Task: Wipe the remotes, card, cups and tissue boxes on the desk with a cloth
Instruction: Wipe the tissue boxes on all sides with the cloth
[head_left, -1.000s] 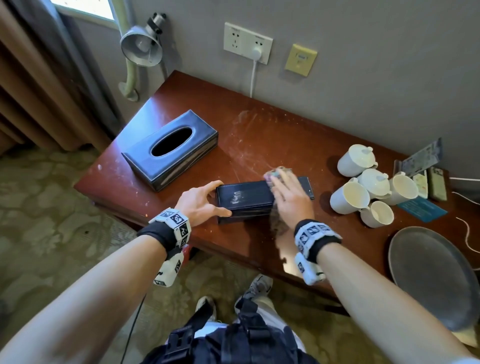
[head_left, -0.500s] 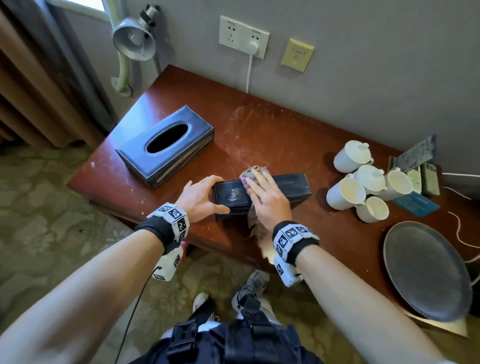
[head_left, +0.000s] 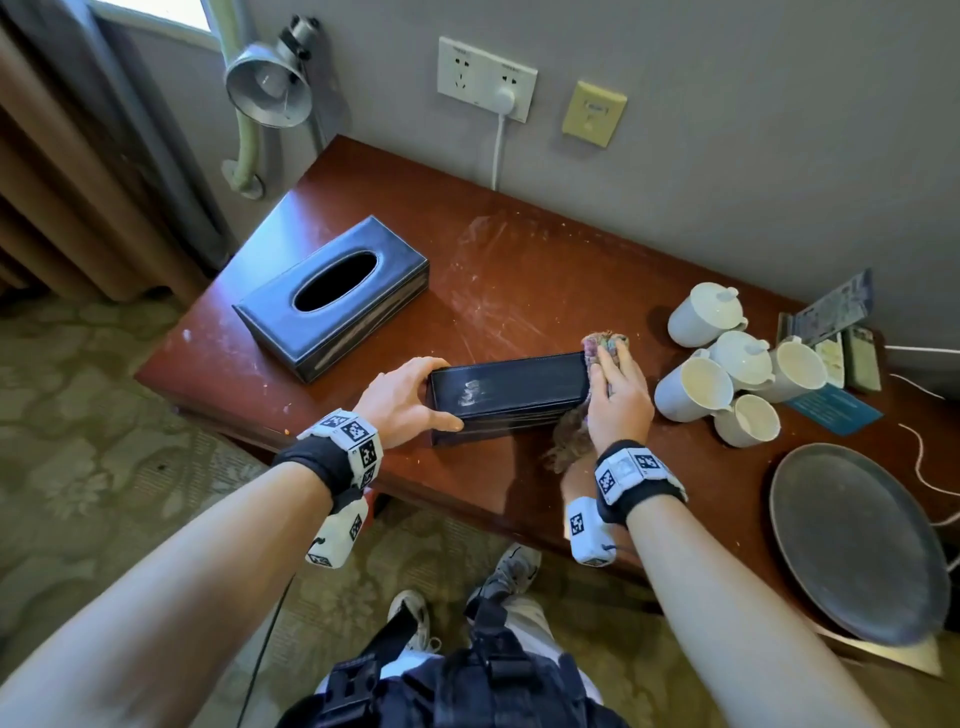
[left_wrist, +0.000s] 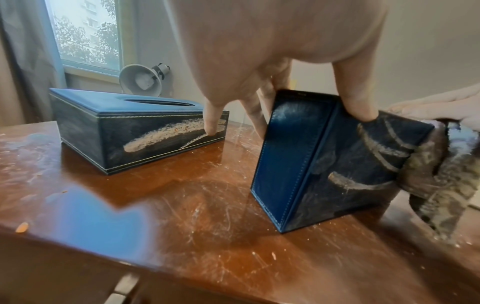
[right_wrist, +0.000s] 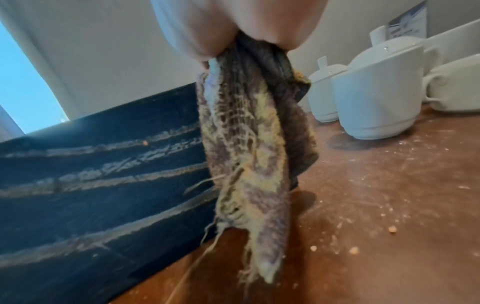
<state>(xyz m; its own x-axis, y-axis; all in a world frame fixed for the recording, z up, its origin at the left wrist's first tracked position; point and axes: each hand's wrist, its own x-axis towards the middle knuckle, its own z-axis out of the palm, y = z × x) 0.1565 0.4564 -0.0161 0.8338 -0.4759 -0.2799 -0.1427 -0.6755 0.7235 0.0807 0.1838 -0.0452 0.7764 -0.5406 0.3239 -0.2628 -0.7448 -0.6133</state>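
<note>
A dark leather tissue box (head_left: 509, 387) stands on its side near the desk's front edge, streaked with pale dust (left_wrist: 374, 152). My left hand (head_left: 431, 395) grips its left end, thumb on the near face and fingers behind. My right hand (head_left: 615, 374) holds a worn mottled cloth (head_left: 602, 343) against the box's right end; the rest of the cloth (right_wrist: 246, 154) hangs down below the palm. A second tissue box (head_left: 332, 296) lies flat at the back left. White cups (head_left: 727, 364) cluster on the right, with a teal card (head_left: 834, 410) and remotes (head_left: 862, 358) beyond them.
The red-brown desk (head_left: 519, 270) is scratched and strewn with crumbs. A dark round plate (head_left: 857, 540) sits at the front right, beside a thin white cable (head_left: 919, 462). A grey lamp (head_left: 267, 85) hangs at the back left, under a wall socket (head_left: 485, 78).
My right hand has slid the cloth along the box's top from left of middle to the right end. The left hand has kept its grip on the left end.
</note>
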